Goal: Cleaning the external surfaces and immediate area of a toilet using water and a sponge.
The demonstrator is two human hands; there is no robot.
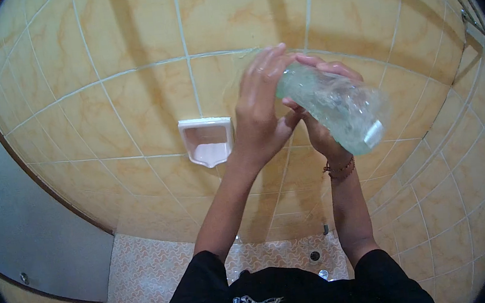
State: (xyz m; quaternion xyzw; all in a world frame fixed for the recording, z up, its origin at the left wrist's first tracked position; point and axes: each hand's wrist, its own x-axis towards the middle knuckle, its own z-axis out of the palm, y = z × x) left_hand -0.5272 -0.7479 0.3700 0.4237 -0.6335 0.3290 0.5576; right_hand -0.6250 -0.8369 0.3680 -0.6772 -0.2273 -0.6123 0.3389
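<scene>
My right hand [322, 132] holds a clear greenish plastic bottle [339, 105] that lies tilted, its base down to the right and its neck end up to the left. Around that neck end curls my left hand [261, 100], palm against it; the bottle's mouth is hidden behind the fingers. Both hands look wet. A beaded bracelet [340, 170] circles my right wrist. The bottle has a small whitish patch near its base, and I cannot tell whether liquid is inside it.
Yellow marbled wall tiles [153, 103] stand before me, with a white ceramic soap dish [208, 142] set in them, left of my hands. A grey door [30, 196] is at the left. On the patterned floor [148, 268] below is a round drain [314, 256]. A metal bar crosses the upper right.
</scene>
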